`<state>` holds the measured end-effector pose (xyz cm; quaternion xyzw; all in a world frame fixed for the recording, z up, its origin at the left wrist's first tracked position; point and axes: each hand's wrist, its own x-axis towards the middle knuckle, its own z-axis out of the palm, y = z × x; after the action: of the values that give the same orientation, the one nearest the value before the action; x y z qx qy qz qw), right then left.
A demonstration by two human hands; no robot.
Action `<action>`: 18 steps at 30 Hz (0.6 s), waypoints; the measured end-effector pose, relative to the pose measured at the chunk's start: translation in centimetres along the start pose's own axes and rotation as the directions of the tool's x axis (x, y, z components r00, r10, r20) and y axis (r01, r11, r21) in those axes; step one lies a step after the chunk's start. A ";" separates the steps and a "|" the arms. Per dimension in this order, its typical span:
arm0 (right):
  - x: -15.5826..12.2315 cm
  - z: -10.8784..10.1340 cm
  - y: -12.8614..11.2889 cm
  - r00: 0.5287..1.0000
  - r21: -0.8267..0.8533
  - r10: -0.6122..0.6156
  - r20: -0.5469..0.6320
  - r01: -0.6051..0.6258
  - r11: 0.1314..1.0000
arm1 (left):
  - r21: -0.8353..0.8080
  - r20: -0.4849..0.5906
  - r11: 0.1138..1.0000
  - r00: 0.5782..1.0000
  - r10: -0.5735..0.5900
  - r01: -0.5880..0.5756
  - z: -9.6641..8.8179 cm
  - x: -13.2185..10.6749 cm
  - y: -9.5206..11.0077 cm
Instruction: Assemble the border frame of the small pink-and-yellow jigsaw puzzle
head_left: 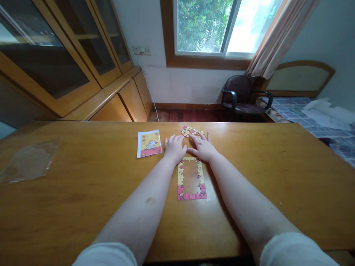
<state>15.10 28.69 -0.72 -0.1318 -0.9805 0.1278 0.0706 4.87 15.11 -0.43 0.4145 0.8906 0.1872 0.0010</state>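
Both of my hands reach forward over the table, just beyond a joined puzzle border [192,196]. The border is a rectangular frame of yellow and pink pieces with bare wood showing inside it. A pile of loose puzzle pieces [189,130] lies at the far side. My left hand [175,148] rests palm down at the pile's near left, fingers stretched out. At the near right of the pile is my right hand [203,147], fingers spread, its fingertips touching the pieces. Neither hand visibly holds a piece.
A picture card [150,144] with a white animal on yellow and pink lies left of my left hand. A clear plastic bag [30,160] is at the table's left. Past the table [263,177] stand a dark armchair [241,94], a bed [299,107] and glass-fronted cabinets [111,94].
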 end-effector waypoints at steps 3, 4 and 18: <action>0.0 0.1 0.1 0.999 -0.017 0.015 -0.050 -0.016 1.000 | -0.010 -0.013 1.000 1.000 0.005 -0.005 -0.1 0.0 0.0; 0.0 0.1 0.1 0.997 -0.028 0.029 -0.069 -0.031 0.999 | -0.013 -0.014 1.000 1.000 0.006 -0.006 -0.1 0.0 0.0; 0.0 -0.4 0.7 0.976 0.116 0.067 -0.209 -0.043 0.992 | -0.029 -0.027 1.000 1.000 -0.004 0.003 -0.3 0.0 0.0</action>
<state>15.32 29.48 -0.53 -0.1676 -0.9547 0.1690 0.1784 4.79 15.02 -0.17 0.4101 0.8885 0.2058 -0.0047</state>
